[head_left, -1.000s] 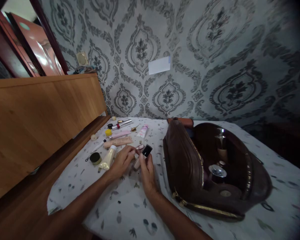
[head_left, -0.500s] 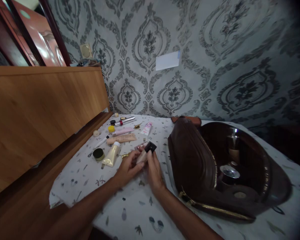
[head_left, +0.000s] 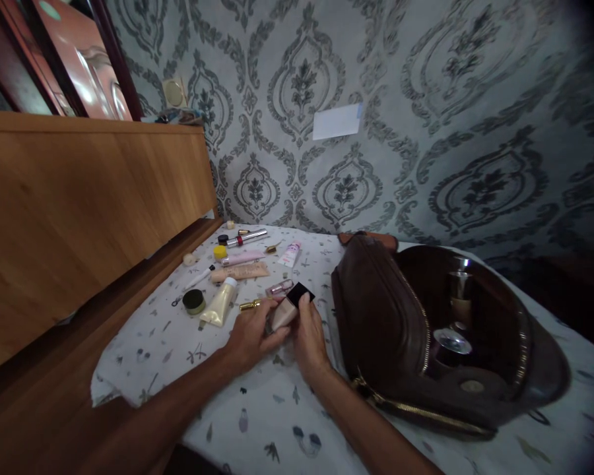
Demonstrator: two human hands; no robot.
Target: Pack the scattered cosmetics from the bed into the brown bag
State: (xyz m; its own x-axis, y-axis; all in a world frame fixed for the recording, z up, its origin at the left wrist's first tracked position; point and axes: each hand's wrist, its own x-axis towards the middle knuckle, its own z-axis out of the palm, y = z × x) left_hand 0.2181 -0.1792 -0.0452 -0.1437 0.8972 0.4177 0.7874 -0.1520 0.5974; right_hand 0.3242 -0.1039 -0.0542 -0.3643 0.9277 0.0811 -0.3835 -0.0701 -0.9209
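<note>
Both hands meet over a small beige bottle with a square black cap [head_left: 288, 308] on the patterned white cloth [head_left: 237, 396]. My left hand [head_left: 251, 336] wraps the bottle's beige body from the left. My right hand [head_left: 311, 336] grips it from the right, with the thumb up against the black cap. Just beyond the bottle lie a small pink tube [head_left: 280, 288] and a thin gold item [head_left: 251, 305].
An open brown zip bag [head_left: 376, 330] with bottles inside lies to the right. Several cosmetics lie at the back left: a cream tube [head_left: 220, 306], a dark round pot [head_left: 194, 301], a peach tube [head_left: 240, 272], a silver mascara [head_left: 245, 238]. A wooden headboard [head_left: 79, 211] stands at the left.
The bottle has come back a little toward me in both hands, with the left hand closing further round its body. The gold item now shows on the cloth.
</note>
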